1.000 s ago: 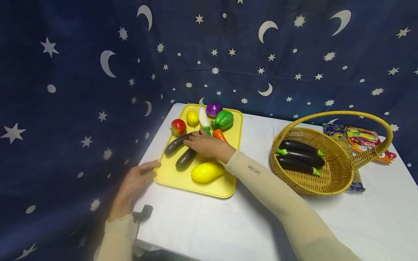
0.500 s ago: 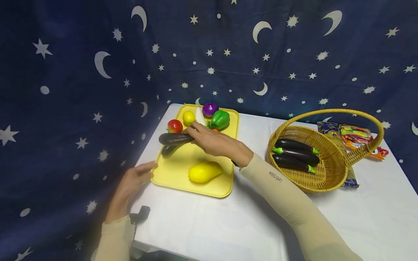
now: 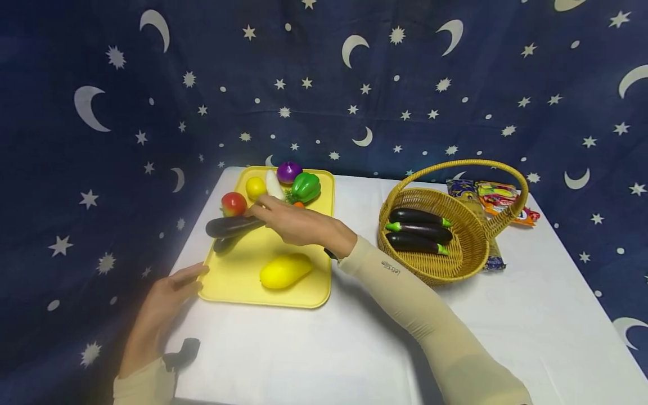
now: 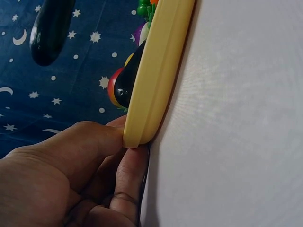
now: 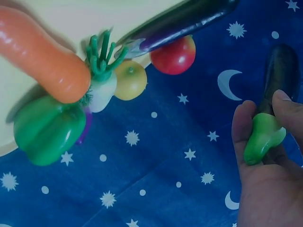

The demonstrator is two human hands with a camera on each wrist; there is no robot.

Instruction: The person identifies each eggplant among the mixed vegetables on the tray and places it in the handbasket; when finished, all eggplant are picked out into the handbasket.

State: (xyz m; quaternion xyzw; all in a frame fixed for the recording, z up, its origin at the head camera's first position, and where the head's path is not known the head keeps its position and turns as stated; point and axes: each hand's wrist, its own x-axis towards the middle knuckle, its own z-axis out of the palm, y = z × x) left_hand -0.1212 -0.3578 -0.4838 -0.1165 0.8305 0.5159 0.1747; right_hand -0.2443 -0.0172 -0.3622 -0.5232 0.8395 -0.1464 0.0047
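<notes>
My right hand grips an eggplant by its green stem end and holds it above the yellow tray. Beneath it, a second eggplant lies on the tray, partly covered from the head view. At the tray's near left corner, my left hand pinches the rim between thumb and fingers. Also on the tray are a yellow mango-shaped fruit, a red fruit, a lemon, a white radish, a purple onion-like vegetable, a green pepper and a carrot.
A wicker basket with a tall arched handle stands to the right, holding 3 eggplants. Behind it lie snack packets. White cloth covers the table, and a dark starry curtain hangs behind and at the left.
My right hand has lifted one eggplant off the tray and swung it leftward over the other. The head view has turned right, shifting everything left. My left hand stays at the tray's corner.
</notes>
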